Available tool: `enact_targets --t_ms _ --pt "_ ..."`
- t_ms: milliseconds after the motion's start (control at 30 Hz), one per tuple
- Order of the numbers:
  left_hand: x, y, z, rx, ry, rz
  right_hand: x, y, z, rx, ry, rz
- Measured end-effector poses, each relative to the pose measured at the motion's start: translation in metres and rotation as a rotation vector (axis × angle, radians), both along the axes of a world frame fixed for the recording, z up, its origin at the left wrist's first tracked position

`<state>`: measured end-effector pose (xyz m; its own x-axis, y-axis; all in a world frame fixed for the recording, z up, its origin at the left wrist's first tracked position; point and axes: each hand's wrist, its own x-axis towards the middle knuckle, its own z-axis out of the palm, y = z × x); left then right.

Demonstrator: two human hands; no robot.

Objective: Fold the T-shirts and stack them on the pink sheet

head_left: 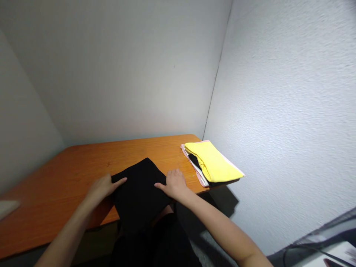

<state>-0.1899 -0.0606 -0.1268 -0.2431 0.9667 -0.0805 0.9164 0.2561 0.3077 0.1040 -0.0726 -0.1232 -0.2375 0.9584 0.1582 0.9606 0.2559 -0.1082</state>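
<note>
A black folded cloth [141,185] lies partly on the wooden table, its near part hanging over the front edge toward my lap. My left hand [104,187] grips its left side, thumb on top and the other fingers hidden underneath or behind the edge. On the opposite side, my right hand [175,183] holds the right edge, with its thumb pointing inward over the fabric. Whether the cloth is a garment cannot be made out.
A stack of folded cloths [214,161], yellow on top with pink, white and black layers, sits at the right end of the wooden table [91,163]. Walls stand behind and to the right. A pale object [8,207] shows at the left edge. A cable [308,246] lies low at right.
</note>
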Motion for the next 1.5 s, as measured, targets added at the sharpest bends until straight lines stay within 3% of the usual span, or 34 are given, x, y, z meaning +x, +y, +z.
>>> enact_targets --t_ms 200,333,467,633,733,800,900,1067,1133,1233,1367,1500 --pt "0.011 0.004 -0.008 0.010 -0.282 -0.125 0.013 -0.008 -0.002 0.007 0.114 0.129" --pt "0.044 0.008 0.008 0.165 -0.356 -0.232 0.040 -0.018 0.015 -0.005 0.190 0.091" --pt "0.107 0.022 0.049 0.339 -0.404 -0.310 0.094 -0.017 0.053 0.131 0.308 0.025" --pt "0.203 0.060 0.122 0.571 -0.547 -0.449 0.191 -0.006 0.114 0.353 0.535 -0.129" --pt "0.258 0.092 0.161 0.540 -0.518 -0.525 0.245 0.002 0.141 0.344 0.634 -0.276" --pt "0.290 0.113 0.175 0.495 -0.449 -0.531 0.273 0.009 0.144 0.322 0.676 -0.345" --pt "0.328 0.134 0.166 0.446 -0.385 -0.518 0.298 0.026 0.120 0.290 0.681 -0.416" --pt "0.351 0.138 0.105 0.299 -0.250 -0.471 0.307 0.046 0.037 0.097 0.419 -0.457" --pt "0.350 0.135 0.088 0.271 -0.198 -0.447 0.307 0.048 0.019 0.035 0.301 -0.431" --pt "0.350 0.131 0.087 0.342 -0.108 -0.457 0.306 0.049 0.023 0.121 0.147 -0.382" --pt "0.365 0.127 0.097 0.465 -0.001 -0.651 0.284 0.056 0.042 0.277 0.048 -0.193" --pt "0.381 0.121 0.075 0.446 0.077 -0.769 0.251 0.062 0.022 0.114 0.033 -0.109"
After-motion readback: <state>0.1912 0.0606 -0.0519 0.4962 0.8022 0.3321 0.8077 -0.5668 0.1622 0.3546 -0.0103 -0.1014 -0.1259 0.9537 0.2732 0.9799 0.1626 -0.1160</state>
